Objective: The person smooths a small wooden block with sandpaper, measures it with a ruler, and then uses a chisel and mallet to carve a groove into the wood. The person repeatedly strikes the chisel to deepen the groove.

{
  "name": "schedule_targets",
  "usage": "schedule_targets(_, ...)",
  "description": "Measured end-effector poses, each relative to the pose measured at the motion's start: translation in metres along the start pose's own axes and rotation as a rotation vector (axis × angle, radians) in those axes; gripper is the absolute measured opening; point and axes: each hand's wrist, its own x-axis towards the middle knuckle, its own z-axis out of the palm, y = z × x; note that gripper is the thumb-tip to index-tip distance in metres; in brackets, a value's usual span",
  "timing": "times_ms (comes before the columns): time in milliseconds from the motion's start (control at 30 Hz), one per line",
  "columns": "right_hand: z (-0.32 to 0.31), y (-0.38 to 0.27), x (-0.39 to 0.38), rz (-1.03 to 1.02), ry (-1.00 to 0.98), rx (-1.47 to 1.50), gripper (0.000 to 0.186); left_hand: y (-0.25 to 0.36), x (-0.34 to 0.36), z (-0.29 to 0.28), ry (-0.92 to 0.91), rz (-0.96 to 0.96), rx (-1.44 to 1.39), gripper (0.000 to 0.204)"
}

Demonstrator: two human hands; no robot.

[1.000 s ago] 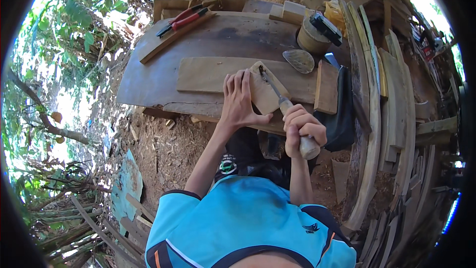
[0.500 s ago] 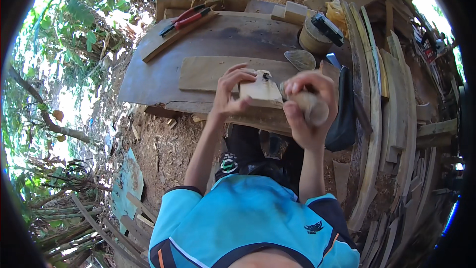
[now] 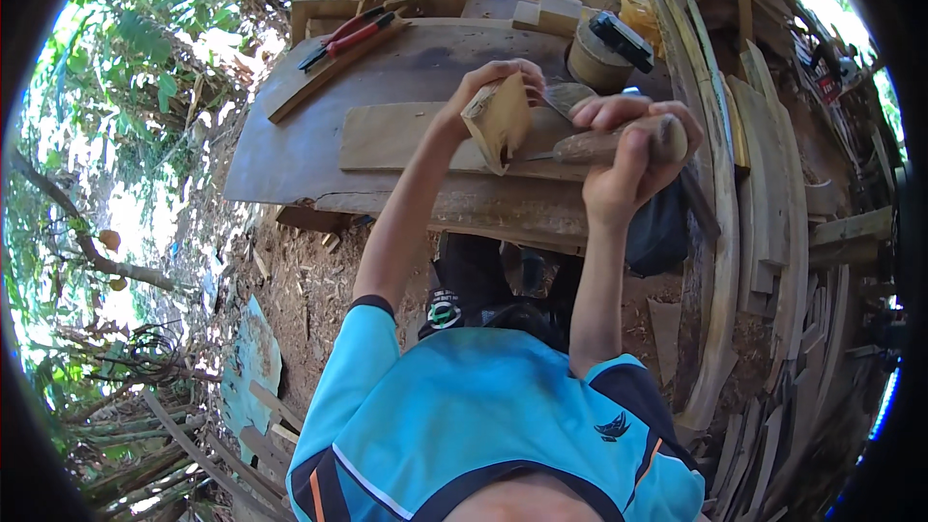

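My left hand (image 3: 476,95) grips a pale wooden block (image 3: 499,124) from its far side, holding it tilted above the bench. My right hand (image 3: 619,184) is closed around the thick wooden handle of a carving tool (image 3: 604,146). Its thin metal shaft points left toward the block's near end; whether the tip touches the wood I cannot tell. Beneath both hands lies a flat board (image 3: 387,140) on the dark workbench (image 3: 280,159). Just beyond my right hand is a grey oval piece (image 3: 568,97), partly hidden.
Red-handled pliers (image 3: 356,37) rest on a wood strip (image 3: 309,87) at the far left. A round wooden block (image 3: 594,60) carries a dark device (image 3: 622,41). Long planks (image 3: 720,261) line the right side. A dark pouch (image 3: 657,237) hangs by the bench's right edge.
The wooden block has been turned and tilted, and my left hand has moved to its far side. My right hand has shifted right, swinging the tool's handle nearly level.
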Motion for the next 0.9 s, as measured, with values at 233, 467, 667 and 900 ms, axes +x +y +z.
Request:
schedule_targets(233,0.004,0.002,-0.005,-0.079,0.060,-0.149,0.039,0.057,-0.013,0.051,0.301,-0.439,0.941,0.041)
schedule_targets(467,0.020,-0.004,0.031,-0.130,0.102,-0.351,0.035,0.037,-0.005,0.057,0.253,-0.359,0.949,0.037)
schedule_targets(667,0.007,-0.007,0.040,-0.079,0.139,-0.336,0.034,0.033,-0.001,0.063,0.234,-0.370,0.823,0.029)
schedule_targets(900,0.018,-0.029,0.036,-0.130,0.229,-0.331,0.032,0.025,0.001,0.055,0.215,-0.312,0.798,0.028)
